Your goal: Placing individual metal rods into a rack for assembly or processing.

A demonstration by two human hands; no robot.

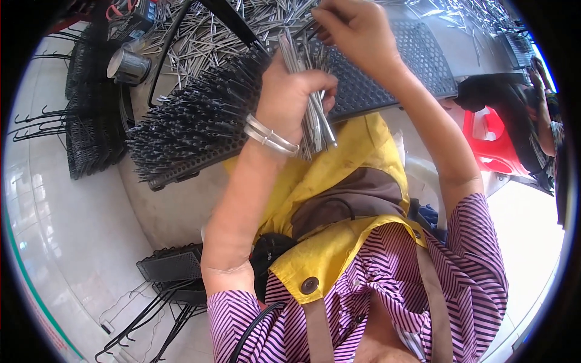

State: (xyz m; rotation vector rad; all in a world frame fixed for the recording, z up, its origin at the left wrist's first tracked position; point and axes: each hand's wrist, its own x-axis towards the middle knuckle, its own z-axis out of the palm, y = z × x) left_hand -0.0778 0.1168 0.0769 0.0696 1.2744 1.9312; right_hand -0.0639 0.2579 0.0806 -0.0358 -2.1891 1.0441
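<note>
My left hand is closed round a bundle of thin silver metal rods, whose ends stick out above and below the fist. To its right, my right hand is raised over the perforated black board, fingertips pinched together near the bundle's upper end. What the pinch holds is too small to make out. The board's left part is densely filled with upright dark rods; bare holes show on its right part. My left wrist rests close above the standing rods.
Loose silver rods lie heaped behind the board. A metal can lies at the left beside a black frame handle. Black hooked racks hang at the far left, with more below. A red stool and another person are at the right.
</note>
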